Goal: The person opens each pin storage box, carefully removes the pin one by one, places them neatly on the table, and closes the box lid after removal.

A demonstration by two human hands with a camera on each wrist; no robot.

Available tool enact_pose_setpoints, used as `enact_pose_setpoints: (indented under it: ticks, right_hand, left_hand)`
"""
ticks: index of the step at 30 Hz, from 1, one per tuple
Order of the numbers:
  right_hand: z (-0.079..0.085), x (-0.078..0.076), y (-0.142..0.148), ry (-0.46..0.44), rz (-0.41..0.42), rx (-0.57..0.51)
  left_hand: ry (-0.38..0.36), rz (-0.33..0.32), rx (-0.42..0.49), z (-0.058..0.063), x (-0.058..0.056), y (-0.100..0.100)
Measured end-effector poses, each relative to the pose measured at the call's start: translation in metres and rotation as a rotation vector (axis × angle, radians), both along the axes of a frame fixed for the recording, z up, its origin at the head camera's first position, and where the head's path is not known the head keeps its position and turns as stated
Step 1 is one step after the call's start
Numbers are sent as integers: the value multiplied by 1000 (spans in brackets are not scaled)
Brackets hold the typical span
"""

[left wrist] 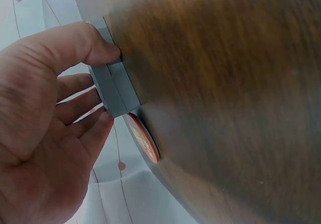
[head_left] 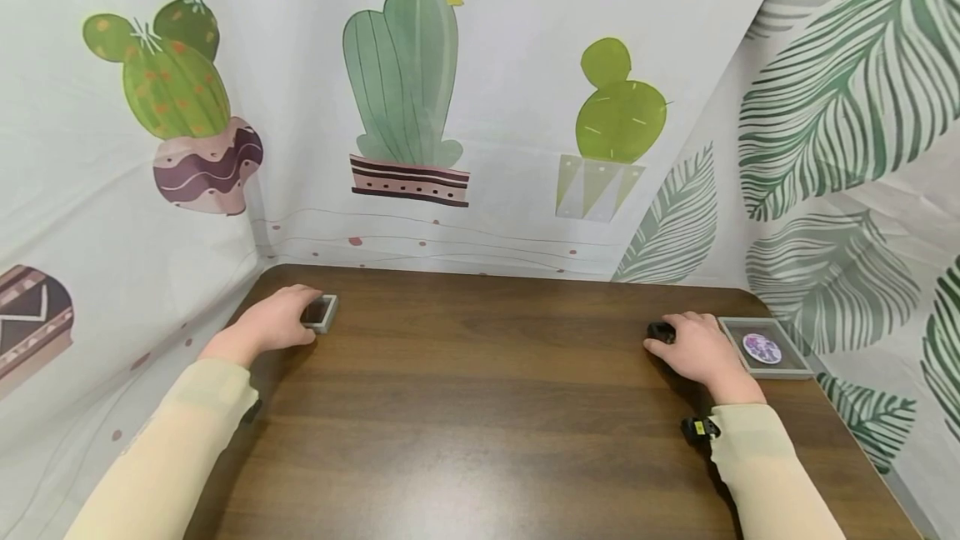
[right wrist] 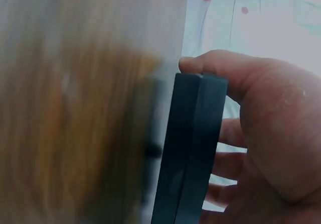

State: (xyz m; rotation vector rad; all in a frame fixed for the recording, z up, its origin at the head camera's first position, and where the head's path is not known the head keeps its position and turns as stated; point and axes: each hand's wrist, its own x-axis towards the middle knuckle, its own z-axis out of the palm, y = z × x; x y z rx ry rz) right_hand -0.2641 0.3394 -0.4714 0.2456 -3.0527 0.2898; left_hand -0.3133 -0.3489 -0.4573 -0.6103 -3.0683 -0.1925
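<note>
At the far left of the table, my left hand (head_left: 276, 321) grips a small grey box (head_left: 324, 314) with a dark inside. The left wrist view shows the thumb on one side of the grey box (left wrist: 114, 78) and the fingers on the other. Just past its end is a round disc (left wrist: 144, 139) with an orange rim, seen almost edge-on. My right hand (head_left: 696, 347) holds a small black box (head_left: 662, 332) near the back right. In the right wrist view this dark box (right wrist: 189, 143) has a seam along its side, and the thumb lies over its end.
Right of the right hand lies a grey rectangular tray (head_left: 787, 363) with a round purple-patterned disc (head_left: 762, 348) in it. The brown wooden table (head_left: 480, 390) meets a hanging cloth (head_left: 510, 123) printed with cacti and leaves at its back and sides.
</note>
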Motion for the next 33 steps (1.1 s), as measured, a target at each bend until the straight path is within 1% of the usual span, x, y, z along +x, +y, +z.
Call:
enact_pose_setpoints:
  ticks: [5, 10, 18, 23, 27, 33]
  right_hand:
    - [3, 3, -17, -8, -32, -21]
    - [8, 8, -40, 10, -37, -34]
    - [16, 21, -83, 28, 0, -32]
    - [15, 29, -114, 54, 30, -21]
    - [19, 38, -138, 73, 55, -19]
    - [23, 49, -170, 67, 65, 5]
  left_hand:
    - [2, -2, -1, 1, 0, -1]
    - [0, 5, 2, 2, 0, 0]
    - [9, 3, 12, 0, 0, -1]
    - [12, 4, 19, 0, 0, -2]
    - [8, 4, 14, -1, 1, -2]
    - [9, 8, 21, -2, 0, -2]
